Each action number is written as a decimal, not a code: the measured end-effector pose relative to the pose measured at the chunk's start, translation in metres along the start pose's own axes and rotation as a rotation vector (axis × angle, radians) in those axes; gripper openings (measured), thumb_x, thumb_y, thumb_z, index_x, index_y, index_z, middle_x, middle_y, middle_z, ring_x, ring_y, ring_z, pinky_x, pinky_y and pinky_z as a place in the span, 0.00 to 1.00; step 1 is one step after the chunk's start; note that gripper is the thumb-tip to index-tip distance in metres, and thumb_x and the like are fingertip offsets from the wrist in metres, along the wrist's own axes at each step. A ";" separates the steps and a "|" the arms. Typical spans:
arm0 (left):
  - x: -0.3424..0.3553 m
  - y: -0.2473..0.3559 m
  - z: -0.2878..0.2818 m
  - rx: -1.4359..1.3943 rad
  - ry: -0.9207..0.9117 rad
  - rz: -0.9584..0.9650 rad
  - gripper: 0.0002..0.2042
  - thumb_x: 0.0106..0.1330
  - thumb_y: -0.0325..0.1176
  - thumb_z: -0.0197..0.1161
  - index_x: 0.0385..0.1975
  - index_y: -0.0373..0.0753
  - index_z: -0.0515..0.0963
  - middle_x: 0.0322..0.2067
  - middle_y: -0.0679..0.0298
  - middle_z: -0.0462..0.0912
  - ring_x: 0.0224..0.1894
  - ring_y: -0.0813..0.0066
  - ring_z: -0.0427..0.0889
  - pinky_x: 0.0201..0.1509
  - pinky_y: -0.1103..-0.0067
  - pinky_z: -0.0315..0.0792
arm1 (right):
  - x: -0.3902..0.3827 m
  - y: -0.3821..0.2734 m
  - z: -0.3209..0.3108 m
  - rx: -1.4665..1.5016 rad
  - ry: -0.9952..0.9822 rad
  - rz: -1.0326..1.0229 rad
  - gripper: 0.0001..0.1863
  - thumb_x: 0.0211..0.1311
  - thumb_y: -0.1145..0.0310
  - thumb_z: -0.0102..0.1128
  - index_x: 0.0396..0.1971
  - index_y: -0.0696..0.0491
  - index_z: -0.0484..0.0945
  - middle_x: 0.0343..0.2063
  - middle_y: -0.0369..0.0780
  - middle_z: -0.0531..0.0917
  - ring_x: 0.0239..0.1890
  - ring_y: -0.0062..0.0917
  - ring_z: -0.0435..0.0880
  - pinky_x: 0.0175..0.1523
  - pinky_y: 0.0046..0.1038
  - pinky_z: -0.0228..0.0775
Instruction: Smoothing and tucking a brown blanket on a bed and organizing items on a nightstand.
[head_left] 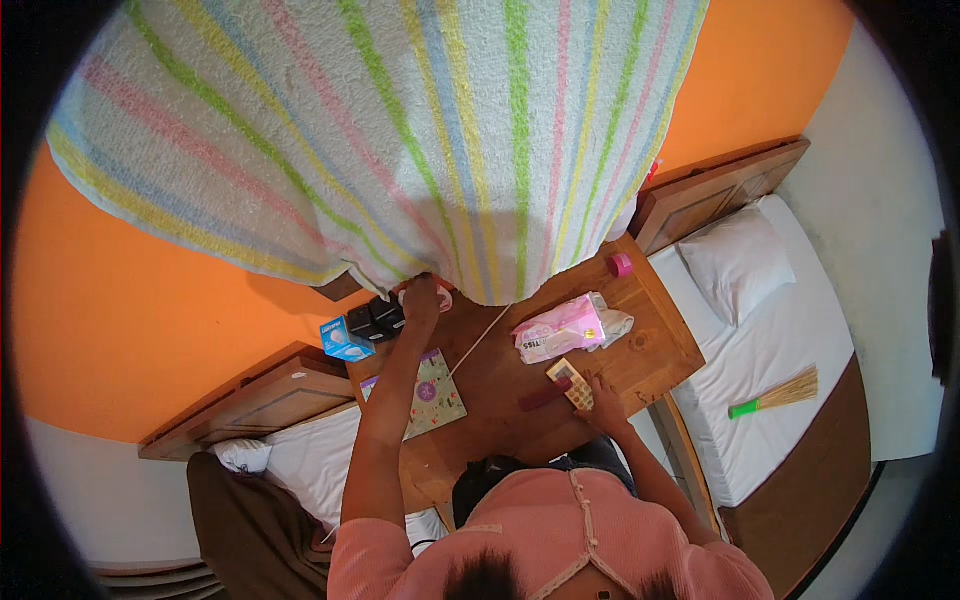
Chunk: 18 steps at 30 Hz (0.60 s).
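My right hand (604, 408) is at the near right part of a brown wooden table, its fingers closed along the right edge of a yellow calculator (571, 384). A dark red, long object (545, 394) lies against the calculator's left side. Stretched far forward, my left hand (423, 298) reaches the table's back edge, beside black boxes (375, 318) and a round white-and-red thing (444, 298). The hem of a hanging striped towel (480, 180) comes down close to that hand. Its fingers are too hidden to show what they hold.
On the table are a pink pack of wipes (560, 328), a pink round item (620, 265), a patterned booklet (436, 398) and a blue box (346, 340). A thin pale stick or cord (480, 342) touches the booklet. Beds flank the table; a green-handled broom (775, 392) lies on the right bed.
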<state>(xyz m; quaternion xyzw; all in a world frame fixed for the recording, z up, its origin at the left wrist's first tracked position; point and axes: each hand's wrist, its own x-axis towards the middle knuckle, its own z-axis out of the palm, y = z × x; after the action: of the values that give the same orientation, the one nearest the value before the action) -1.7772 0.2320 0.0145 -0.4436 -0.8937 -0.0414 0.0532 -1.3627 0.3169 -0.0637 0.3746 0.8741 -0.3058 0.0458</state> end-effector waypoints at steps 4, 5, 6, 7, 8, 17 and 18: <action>-0.012 -0.014 -0.011 -0.020 -0.005 -0.045 0.12 0.53 0.33 0.64 0.35 0.35 0.75 0.34 0.53 0.81 0.37 0.60 0.83 0.37 0.72 0.78 | -0.004 -0.013 -0.008 -0.053 0.008 -0.012 0.46 0.36 0.61 0.74 0.60 0.52 0.60 0.51 0.52 0.70 0.53 0.51 0.69 0.55 0.44 0.66; -0.021 -0.024 -0.013 0.005 0.041 -0.012 0.14 0.54 0.33 0.64 0.37 0.34 0.74 0.34 0.52 0.80 0.37 0.59 0.82 0.36 0.69 0.77 | -0.004 -0.016 -0.010 -0.049 -0.025 0.012 0.43 0.37 0.62 0.74 0.57 0.53 0.63 0.49 0.51 0.71 0.52 0.51 0.69 0.54 0.45 0.66; -0.032 -0.033 -0.015 0.032 0.087 0.017 0.16 0.54 0.34 0.64 0.40 0.34 0.73 0.35 0.52 0.79 0.36 0.57 0.82 0.35 0.67 0.76 | -0.006 -0.017 -0.013 -0.050 -0.031 -0.005 0.43 0.37 0.62 0.74 0.57 0.53 0.63 0.49 0.51 0.71 0.52 0.51 0.69 0.54 0.45 0.66; -0.040 -0.024 -0.021 0.026 0.085 0.024 0.16 0.54 0.34 0.64 0.40 0.34 0.73 0.35 0.52 0.79 0.36 0.57 0.82 0.35 0.67 0.76 | -0.013 -0.011 -0.018 -0.010 -0.020 0.053 0.38 0.37 0.62 0.73 0.53 0.53 0.66 0.47 0.51 0.72 0.51 0.51 0.70 0.53 0.46 0.66; -0.049 0.001 -0.035 -0.131 0.071 0.037 0.16 0.54 0.34 0.64 0.40 0.34 0.73 0.35 0.52 0.78 0.35 0.55 0.81 0.35 0.66 0.76 | -0.022 -0.002 -0.023 0.033 -0.002 0.130 0.34 0.38 0.63 0.73 0.49 0.53 0.69 0.45 0.51 0.72 0.49 0.51 0.70 0.51 0.47 0.67; -0.189 0.119 -0.062 -0.567 -0.205 0.508 0.22 0.56 0.36 0.64 0.51 0.38 0.70 0.48 0.54 0.72 0.52 0.56 0.72 0.53 0.67 0.69 | -0.025 -0.037 -0.045 -0.032 0.193 -0.246 0.30 0.40 0.69 0.69 0.47 0.54 0.69 0.42 0.50 0.73 0.46 0.48 0.71 0.46 0.45 0.67; -0.193 0.122 -0.056 -0.587 -0.197 0.526 0.24 0.53 0.35 0.65 0.51 0.37 0.69 0.47 0.55 0.73 0.51 0.56 0.72 0.53 0.67 0.69 | -0.018 -0.040 -0.043 -0.034 0.190 -0.247 0.30 0.40 0.69 0.69 0.47 0.54 0.69 0.42 0.50 0.73 0.46 0.48 0.71 0.46 0.45 0.67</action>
<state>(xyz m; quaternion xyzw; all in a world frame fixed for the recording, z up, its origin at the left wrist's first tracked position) -1.5604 0.1467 0.0473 -0.6552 -0.7009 -0.2369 -0.1529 -1.3710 0.3084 -0.0035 0.2908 0.9189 -0.2576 -0.0685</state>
